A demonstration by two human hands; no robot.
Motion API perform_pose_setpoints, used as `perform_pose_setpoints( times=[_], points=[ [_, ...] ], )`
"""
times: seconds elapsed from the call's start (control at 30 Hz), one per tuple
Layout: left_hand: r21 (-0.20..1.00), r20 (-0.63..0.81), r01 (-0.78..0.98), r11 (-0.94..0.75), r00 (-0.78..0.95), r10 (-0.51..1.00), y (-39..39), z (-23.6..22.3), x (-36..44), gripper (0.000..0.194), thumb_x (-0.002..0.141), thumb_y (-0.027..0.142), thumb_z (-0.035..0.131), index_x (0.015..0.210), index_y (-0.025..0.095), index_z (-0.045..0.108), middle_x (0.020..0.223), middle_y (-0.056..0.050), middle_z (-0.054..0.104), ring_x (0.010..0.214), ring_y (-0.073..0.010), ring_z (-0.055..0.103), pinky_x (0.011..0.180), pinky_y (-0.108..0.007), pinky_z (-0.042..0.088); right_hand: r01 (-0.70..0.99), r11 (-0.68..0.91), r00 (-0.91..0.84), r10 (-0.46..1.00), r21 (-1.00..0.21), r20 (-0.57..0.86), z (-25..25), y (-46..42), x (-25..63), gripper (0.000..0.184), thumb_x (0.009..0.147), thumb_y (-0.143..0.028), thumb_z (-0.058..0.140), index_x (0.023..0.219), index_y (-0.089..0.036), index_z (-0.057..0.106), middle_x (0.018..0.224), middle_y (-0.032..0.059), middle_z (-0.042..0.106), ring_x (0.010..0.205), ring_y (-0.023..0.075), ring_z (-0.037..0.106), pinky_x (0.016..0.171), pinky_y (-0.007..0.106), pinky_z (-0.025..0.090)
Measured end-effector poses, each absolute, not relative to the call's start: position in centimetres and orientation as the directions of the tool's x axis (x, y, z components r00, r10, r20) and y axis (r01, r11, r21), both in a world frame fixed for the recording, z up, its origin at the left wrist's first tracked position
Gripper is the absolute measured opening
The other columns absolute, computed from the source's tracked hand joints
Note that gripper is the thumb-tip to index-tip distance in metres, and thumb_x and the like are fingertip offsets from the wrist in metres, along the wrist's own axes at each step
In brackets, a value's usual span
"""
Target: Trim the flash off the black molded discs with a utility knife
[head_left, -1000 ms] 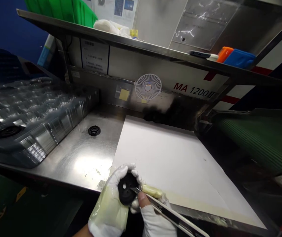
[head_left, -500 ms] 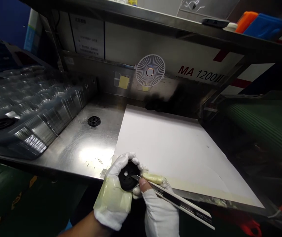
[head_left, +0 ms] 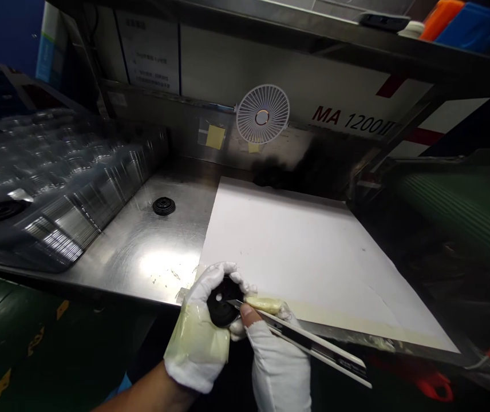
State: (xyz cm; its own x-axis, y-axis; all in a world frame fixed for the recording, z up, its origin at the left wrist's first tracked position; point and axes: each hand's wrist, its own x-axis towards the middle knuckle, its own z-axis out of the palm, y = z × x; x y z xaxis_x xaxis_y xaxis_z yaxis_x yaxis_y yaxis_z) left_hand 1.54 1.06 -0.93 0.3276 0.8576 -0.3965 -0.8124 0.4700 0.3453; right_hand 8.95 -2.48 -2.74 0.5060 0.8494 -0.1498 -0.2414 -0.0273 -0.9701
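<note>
My left hand (head_left: pixel 202 335), in a white glove with yellow tape over it, is closed around a round black part (head_left: pixel 219 313) with a small hole off its middle. In my right hand (head_left: pixel 277 357), gloved in white with the thumb tip bare, is a utility knife (head_left: pixel 313 345). Its blade tip lies over the face of the black part; whether it touches cannot be made out. A second black ringed part (head_left: pixel 164 206) rests on the metal bench (head_left: pixel 142 246), left of a white sheet (head_left: pixel 296 246).
Stacked clear plastic trays (head_left: pixel 64 194) fill the bench's left side, with a black part in a front pocket. A small white fan (head_left: pixel 263 114) stands at the back under a metal shelf (head_left: pixel 296 43). Green ribbed material (head_left: pixel 463 212) is at right, and red handles (head_left: pixel 436 386) hang below the edge.
The whole view has shifted slightly. Both hands keep their hold, and the knife tip stays over the black part with hardly any visible movement.
</note>
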Motion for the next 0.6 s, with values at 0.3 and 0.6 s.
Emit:
perform_pose_setpoints(
  times=[0.3, 0.6],
  points=[
    [0.419, -0.404, -0.794, 0.440, 0.271, 0.874, 0.90, -0.88, 1.38, 0.019, 0.078, 0.036, 0.058, 0.086, 0.020, 0.055, 0.079, 0.000, 0.051, 0.057, -0.0097, 0.049, 0.037, -0.017, 0.027, -0.265, -0.025, 0.431, 0.891, -0.964, -0.141, -2.23, -2.45, 9.05, 0.013, 0.072, -0.023, 0.069, 0.070, -0.016, 0.058, 0.050, -0.0032, 0.059, 0.044, 0.0113, 0.054, 0.047, 0.022, 0.050],
    [0.380, -0.408, -0.796, 0.470, 0.312, 0.858, 1.00, -0.88, 1.23, 0.018, 0.077, 0.035, 0.058, 0.085, 0.020, 0.055, 0.077, 0.000, 0.052, 0.053, -0.0101, 0.049, 0.034, -0.017, 0.025, -0.326, -0.001, 0.438, 0.886, -0.945, -0.152, -2.20, -2.60, 8.68, 0.012, 0.073, -0.022, 0.068, 0.069, -0.016, 0.058, 0.053, -0.0033, 0.059, 0.051, 0.0128, 0.059, 0.054, 0.023, 0.052]
  ],
)
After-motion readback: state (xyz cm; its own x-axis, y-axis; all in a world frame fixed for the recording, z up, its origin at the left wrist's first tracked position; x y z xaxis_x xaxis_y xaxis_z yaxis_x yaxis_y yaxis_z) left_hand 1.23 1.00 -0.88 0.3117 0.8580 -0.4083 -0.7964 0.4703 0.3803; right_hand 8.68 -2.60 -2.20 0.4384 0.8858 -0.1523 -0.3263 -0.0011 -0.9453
